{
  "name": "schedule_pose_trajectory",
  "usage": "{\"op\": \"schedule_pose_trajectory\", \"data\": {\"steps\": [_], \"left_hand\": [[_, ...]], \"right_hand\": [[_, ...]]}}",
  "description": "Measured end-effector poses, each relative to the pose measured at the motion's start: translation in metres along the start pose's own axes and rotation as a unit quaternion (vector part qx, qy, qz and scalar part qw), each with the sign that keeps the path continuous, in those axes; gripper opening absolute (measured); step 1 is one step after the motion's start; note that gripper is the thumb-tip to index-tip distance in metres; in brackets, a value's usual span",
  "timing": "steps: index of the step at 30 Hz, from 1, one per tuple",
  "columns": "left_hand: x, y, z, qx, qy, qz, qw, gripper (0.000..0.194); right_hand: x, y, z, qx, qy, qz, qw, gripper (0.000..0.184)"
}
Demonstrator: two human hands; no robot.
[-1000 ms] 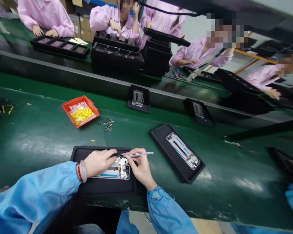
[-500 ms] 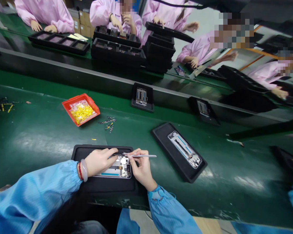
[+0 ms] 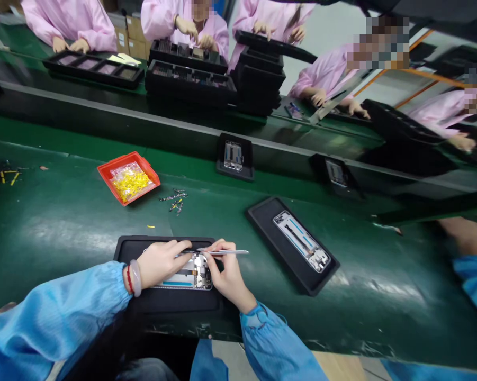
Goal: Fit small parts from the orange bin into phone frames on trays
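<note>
A black tray (image 3: 143,246) lies at the near edge of the green bench and holds a phone frame (image 3: 190,276) with its inner parts exposed. My left hand (image 3: 161,263) rests on the frame's upper left, fingers curled and pressing on it. My right hand (image 3: 227,271) pinches silver tweezers (image 3: 228,252), whose tip points left at the top of the frame, close to my left fingertips. Both sleeves are light blue.
A second black tray (image 3: 262,217) with a phone frame (image 3: 302,241) lies to the right. An orange bin (image 3: 107,170) of yellow parts and loose small parts (image 3: 175,200) sit behind. More trays ride the belt (image 3: 103,124). Pink-coated people work opposite; a blue-sleeved arm (image 3: 470,248) at right.
My hands have stayed on the frame; the tweezers shifted slightly. A neighbour's blue-sleeved arm has come into view at the right. The trays on the belt have drifted right.
</note>
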State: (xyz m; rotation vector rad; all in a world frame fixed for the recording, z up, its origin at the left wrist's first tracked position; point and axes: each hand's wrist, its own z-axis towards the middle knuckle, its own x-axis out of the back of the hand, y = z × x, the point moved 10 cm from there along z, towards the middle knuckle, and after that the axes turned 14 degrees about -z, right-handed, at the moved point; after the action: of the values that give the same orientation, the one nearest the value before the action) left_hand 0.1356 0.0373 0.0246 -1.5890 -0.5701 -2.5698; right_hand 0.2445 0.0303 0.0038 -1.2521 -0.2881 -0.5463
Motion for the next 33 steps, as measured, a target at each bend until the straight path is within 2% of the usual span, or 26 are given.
{"op": "schedule_pose_trajectory", "data": {"steps": [3, 7, 12, 16, 20, 24, 33], "left_hand": [[0.002, 0.001, 0.002, -0.001, 0.009, 0.0, 1.0, 0.024], [0.002, 0.003, 0.004, 0.003, 0.009, -0.003, 1.0, 0.024], [0.005, 0.004, 0.007, 0.014, 0.006, -0.012, 1.0, 0.025], [0.012, -0.003, 0.005, 0.04, 0.037, -0.056, 0.997, 0.03], [0.016, -0.021, -0.002, 0.102, 0.063, -0.12, 0.985, 0.03], [0.012, -0.032, -0.007, 0.153, 0.045, -0.132, 0.978, 0.029], [0.007, -0.027, -0.007, 0.15, 0.03, -0.08, 0.985, 0.035]], "right_hand": [[0.008, -0.001, 0.001, -0.006, 0.029, 0.03, 0.999, 0.01], [0.028, -0.003, -0.002, -0.009, 0.12, 0.084, 0.989, 0.015], [0.01, -0.003, -0.002, -0.011, 0.06, 0.042, 0.997, 0.014], [-0.001, 0.002, 0.0, -0.018, 0.023, 0.033, 0.999, 0.014], [-0.004, 0.005, 0.0, -0.028, 0.013, 0.053, 0.998, 0.016], [-0.008, 0.005, 0.001, -0.036, 0.005, 0.061, 0.997, 0.018], [-0.01, 0.008, 0.001, -0.058, 0.0, 0.063, 0.996, 0.018]]}}
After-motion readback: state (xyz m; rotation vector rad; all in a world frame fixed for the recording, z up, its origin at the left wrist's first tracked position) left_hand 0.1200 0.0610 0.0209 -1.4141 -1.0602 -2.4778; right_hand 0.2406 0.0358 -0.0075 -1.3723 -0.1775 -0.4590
